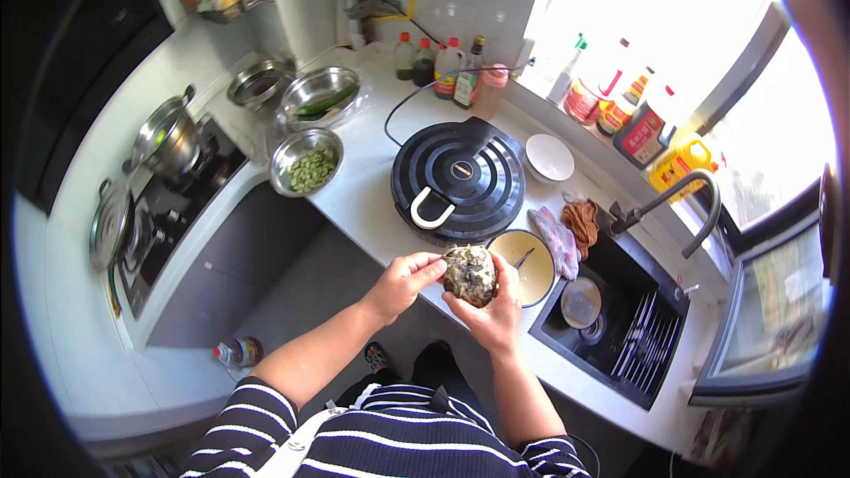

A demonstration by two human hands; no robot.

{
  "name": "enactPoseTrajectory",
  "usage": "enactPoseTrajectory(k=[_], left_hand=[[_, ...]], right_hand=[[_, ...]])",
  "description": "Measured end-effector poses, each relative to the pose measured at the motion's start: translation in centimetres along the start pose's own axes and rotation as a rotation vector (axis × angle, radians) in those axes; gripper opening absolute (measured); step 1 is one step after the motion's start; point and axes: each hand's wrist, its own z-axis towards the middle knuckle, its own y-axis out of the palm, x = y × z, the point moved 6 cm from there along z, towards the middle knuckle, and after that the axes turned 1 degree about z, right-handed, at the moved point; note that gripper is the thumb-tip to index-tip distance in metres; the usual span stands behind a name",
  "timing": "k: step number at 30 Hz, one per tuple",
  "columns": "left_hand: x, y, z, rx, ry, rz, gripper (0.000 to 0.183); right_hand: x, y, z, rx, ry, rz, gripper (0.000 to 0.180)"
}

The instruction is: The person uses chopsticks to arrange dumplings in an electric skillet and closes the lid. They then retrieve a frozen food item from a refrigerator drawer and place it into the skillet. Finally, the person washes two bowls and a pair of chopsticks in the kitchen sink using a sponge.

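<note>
In front of my body, over the counter's front edge, I hold a rough, rounded lump mottled black, grey and pale cream, seemingly food. My right hand grips it from below and along its right side. The thumb and forefinger of my left hand pinch at its left edge. Just behind my right hand stands a dark-rimmed bowl with a cream-coloured inside and a thin dark utensil in it. Farther back sits a round black electric griddle, lid down, with a white handle towards me.
A steel bowl of sliced green vegetable and a steel basin with a cucumber stand left. A white bowl, cloths and a black sink lie right. A steel pot sits on the gas hob.
</note>
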Motion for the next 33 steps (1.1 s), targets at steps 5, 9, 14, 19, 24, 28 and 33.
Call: enactPoseTrajectory(k=[5,9,14,19,24,28,33], left_hand=[[0.3,-4.7,6.9,0.087,0.546,1.083,0.029],[-2.1,-6.0,10.1,-0.009,0.63,1.61,0.019],[-1.7,-7.2,12.6,-0.274,0.593,1.712,0.01],[-0.3,-6.7,13.2,-0.467,0.732,1.675,0.018],[2.0,-8.0,17.1,-0.724,0.532,1.442,0.022],[3.9,-7.6,20.1,-0.766,0.36,1.265,0.028],[10.8,-5.3,23.9,-0.685,0.446,1.046,0.021]], right_hand=[[4.2,1.3,0.6,0.132,0.217,0.036,0.079],[6.4,1.9,2.0,0.185,0.417,0.446,0.078],[6.6,1.7,4.2,0.26,0.425,0.49,0.074],[6.8,1.1,4.4,0.337,0.46,0.648,0.068],[6.4,0.5,4.0,0.512,0.485,0.778,0.05],[6.2,0.5,3.6,0.598,0.488,0.748,0.051],[4.5,0.9,3.8,0.614,0.405,0.725,0.055]])
